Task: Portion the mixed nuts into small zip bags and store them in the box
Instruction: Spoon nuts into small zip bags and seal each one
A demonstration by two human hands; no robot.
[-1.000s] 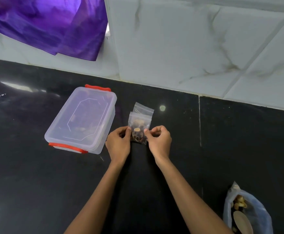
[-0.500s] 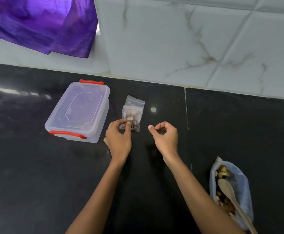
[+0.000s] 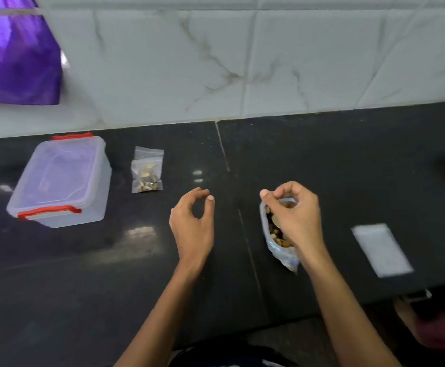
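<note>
A small zip bag filled with nuts lies on the black counter, just right of the clear lidded box with red latches. An empty zip bag sticks out from under it. My left hand hovers over the counter, fingers loosely curled, holding nothing. My right hand is over the mouth of the large bag of mixed nuts, fingers curled at its top rim. Whether they grip anything is hidden. Part of a wooden spoon shows inside that bag.
A flat white rectangle, blurred, lies to the right of the nut bag. Purple cloth hangs at the far left against the tiled wall. The counter's front edge runs close at the lower right.
My left hand let go of the filled small bag, which stays by the box. Both hands moved right, and my right hand reached the large nut bag. The view swung right.
</note>
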